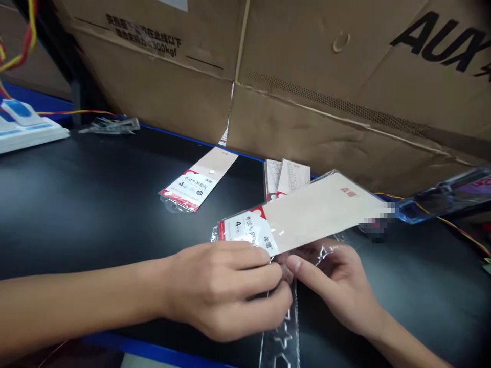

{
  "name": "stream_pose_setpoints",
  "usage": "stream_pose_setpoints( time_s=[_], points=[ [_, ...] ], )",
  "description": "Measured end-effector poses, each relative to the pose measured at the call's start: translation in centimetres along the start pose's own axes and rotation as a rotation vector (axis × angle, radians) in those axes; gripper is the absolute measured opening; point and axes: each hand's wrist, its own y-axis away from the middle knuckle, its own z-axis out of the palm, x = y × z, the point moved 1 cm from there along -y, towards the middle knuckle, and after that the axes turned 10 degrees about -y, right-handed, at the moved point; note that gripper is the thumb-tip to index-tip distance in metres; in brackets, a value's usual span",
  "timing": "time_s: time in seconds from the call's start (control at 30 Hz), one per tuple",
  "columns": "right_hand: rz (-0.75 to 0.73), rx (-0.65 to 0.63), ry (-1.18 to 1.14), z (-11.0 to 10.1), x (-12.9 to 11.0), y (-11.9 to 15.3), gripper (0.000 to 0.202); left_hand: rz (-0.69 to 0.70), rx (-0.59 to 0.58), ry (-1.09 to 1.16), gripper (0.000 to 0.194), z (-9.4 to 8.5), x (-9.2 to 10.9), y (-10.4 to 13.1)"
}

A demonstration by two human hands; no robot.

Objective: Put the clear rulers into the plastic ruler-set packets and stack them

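My left hand [226, 291] is closed, its fingers curled over a clear plastic stencil ruler [283, 337] with star-shaped cutouts, which hangs down towards the table's front edge. Above those fingers lies a packaged card [314, 212], beige with a red and white label, in a clear sleeve, slanting up to the right. My right hand [341, 286] reaches in from the right under the card. Its thumb meets its bent fingers on crinkled clear plastic film [326, 251]. The fingertips of both hands nearly touch, and their exact grip is partly hidden.
A similar packaged card [199, 181] rests on the black table [95, 204]. Two more packets [293, 176] lie behind my hands. Large cardboard [172, 82] stands along the back. A power strip [30, 130] is at left, a blue-edged clear case [441, 197] at right, with red-yellow wires around.
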Motion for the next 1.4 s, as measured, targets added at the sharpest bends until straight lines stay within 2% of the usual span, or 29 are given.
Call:
stream_pose_setpoints(
  time_s=[0.07,0.1,0.17,0.23,0.3,0.37,0.47,0.57,0.7,0.77,0.83,1.2,1.4],
  points=[
    [0.069,-0.007,-0.024,-0.2,-0.1,0.0,0.014,-0.118,0.012,0.161,0.014,0.2,-0.1,0.2],
    [0.088,-0.008,-0.052,-0.4,-0.1,-0.1,0.013,-0.212,0.02,0.251,0.017,0.2,-0.3,0.4],
    [0.112,-0.001,-0.105,-0.8,-0.3,-0.2,0.013,-0.412,0.024,0.37,0.03,0.1,-0.8,0.9],
    [0.123,0.007,-0.144,-1.1,-0.4,-0.3,0.017,-0.563,0.034,0.379,0.043,-0.2,-1.2,1.3],
    [0.131,-0.014,-0.161,-1.3,-0.4,-0.3,0.018,-0.612,0.049,0.372,0.053,-0.3,-1.3,1.6],
    [0.133,-0.044,-0.167,-1.3,-0.5,-0.2,0.013,-0.59,0.078,0.408,0.061,-0.3,-1.3,1.7],
    [0.173,-0.086,-0.161,-1.2,-0.5,-0.1,0.01,-0.607,0.103,0.47,0.062,-0.2,-1.3,1.7],
    [0.189,-0.14,-0.163,-1.1,-0.6,0.0,0.011,-0.733,-0.023,0.509,0.064,-0.1,-1.4,1.7],
    [0.176,-0.221,-0.215,-1.2,-0.6,0.3,0.011,-0.919,-0.271,0.543,0.087,-0.1,-1.5,1.6],
    [0.166,-0.253,-0.25,-1.4,-0.4,0.4,0.015,-0.995,-0.306,0.566,0.088,-0.2,-1.7,1.7],
    [0.168,-0.254,-0.264,-1.6,-0.2,0.5,0.016,-1.057,-0.293,0.598,0.089,-0.3,-2.0,1.9],
    [0.24,-0.22,-0.295,-1.9,-0.6,0.0,0.018,-1.063,-0.311,0.711,0.077,-0.3,-3.1,2.1],
    [0.221,-0.189,-0.209,-1.6,0.1,0.1,0.015,-1.042,-0.3,0.617,0.084,-0.2,-2.6,1.8]
  ],
)
